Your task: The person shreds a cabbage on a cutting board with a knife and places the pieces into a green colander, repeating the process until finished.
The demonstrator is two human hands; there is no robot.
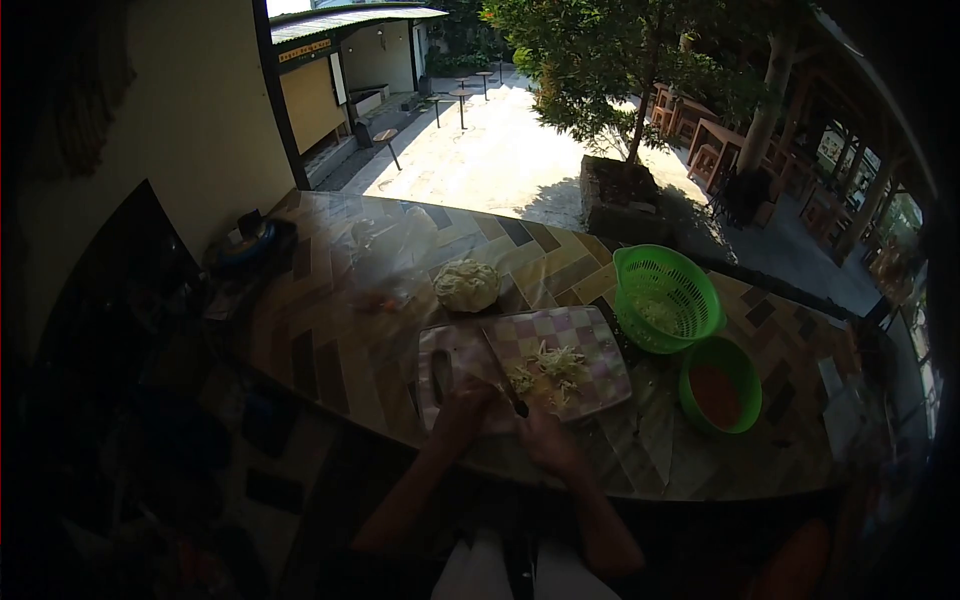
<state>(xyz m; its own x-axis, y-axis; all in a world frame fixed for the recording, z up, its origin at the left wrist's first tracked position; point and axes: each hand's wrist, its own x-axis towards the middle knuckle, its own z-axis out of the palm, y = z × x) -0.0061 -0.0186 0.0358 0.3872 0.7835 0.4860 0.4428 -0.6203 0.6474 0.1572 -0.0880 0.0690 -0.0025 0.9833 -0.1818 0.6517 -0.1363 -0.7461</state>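
A knife (502, 368) slants over the left half of a checked cutting board (600, 385), its blade pointing away from me. My right hand (550, 440) is closed around its handle at the board's near edge. Beside the blade is my left hand (465, 412), its fingers curled together near the board's handle slot; what they hold, if anything, is too dark to make out. Shredded cabbage (560, 368) lies in a loose pile to the right of the knife. Just beyond the board sits a cabbage head (467, 286).
A green colander (715, 305) with pale shreds inside stands right of the board. Nearer me is a green bowl (752, 395) with orange-red contents. A clear plastic bag (400, 240) lies at the back left of the patterned table (340, 350). A tree planter (610, 210) stands beyond.
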